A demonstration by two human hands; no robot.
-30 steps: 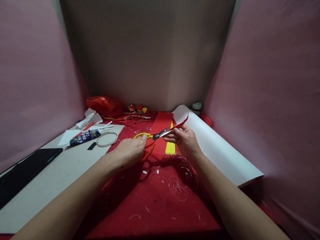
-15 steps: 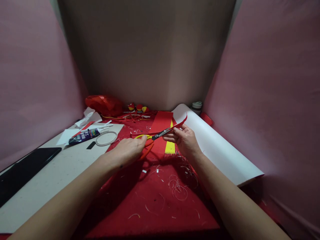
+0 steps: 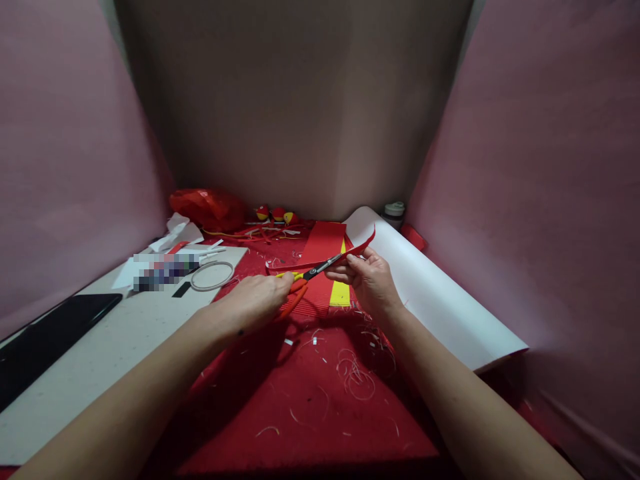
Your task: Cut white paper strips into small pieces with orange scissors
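Gripping scissors [image 3: 312,272], left hand [image 3: 263,295] is cutting partway along a red strip [image 3: 366,245], right hand [image 3: 373,277] pinching its seemingly uncut end.

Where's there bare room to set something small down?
The pale board, between black slab and left forearm; the curved white sheet, beside the right forearm. Crowded: around the red bag at the back; threads litter the red cloth between the forearms.
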